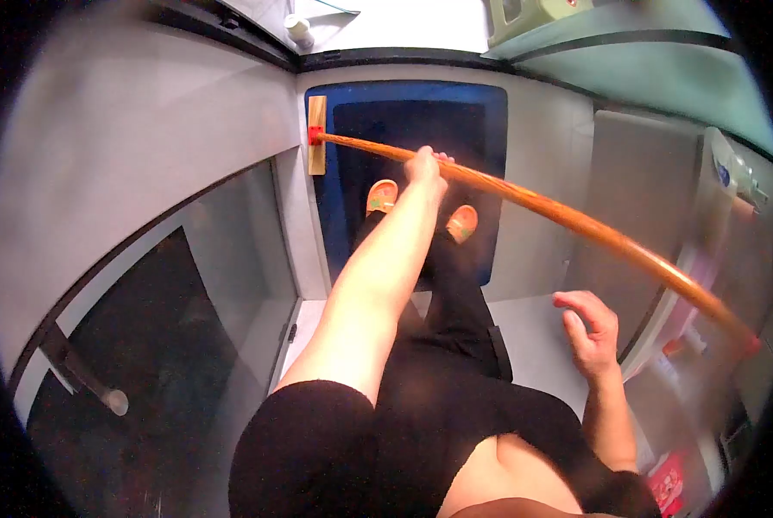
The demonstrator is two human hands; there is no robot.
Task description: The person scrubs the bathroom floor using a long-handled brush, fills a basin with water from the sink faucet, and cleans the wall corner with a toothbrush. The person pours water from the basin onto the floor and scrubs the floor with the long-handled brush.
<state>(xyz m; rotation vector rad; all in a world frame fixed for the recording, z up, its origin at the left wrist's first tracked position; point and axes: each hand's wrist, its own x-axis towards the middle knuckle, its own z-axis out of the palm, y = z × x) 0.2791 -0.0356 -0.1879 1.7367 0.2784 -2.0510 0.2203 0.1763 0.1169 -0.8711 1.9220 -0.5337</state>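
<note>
My left hand (426, 170) reaches forward with its fingers wrapped round a long wooden handle (567, 214). At the handle's far left end is a narrow wooden crosspiece (317, 160), fixed by a red bracket (315, 135), like a push broom's head. I cannot make out bristles. The crosspiece lies by the left edge of a dark blue mat (317, 207), and the handle slants across to the right. My right hand (592, 332) is off to the right, below the handle and apart from it, thumb and fingers parted with nothing in them.
My feet, in orange clogs (462, 223), are on the mat. A dark-framed glass panel (248, 233) stands left. Ahead, a white bottle (298, 31) sits beyond a black-edged sill (395, 57). Along the right are a grey panel (628, 198) and blurred items near the handle's end.
</note>
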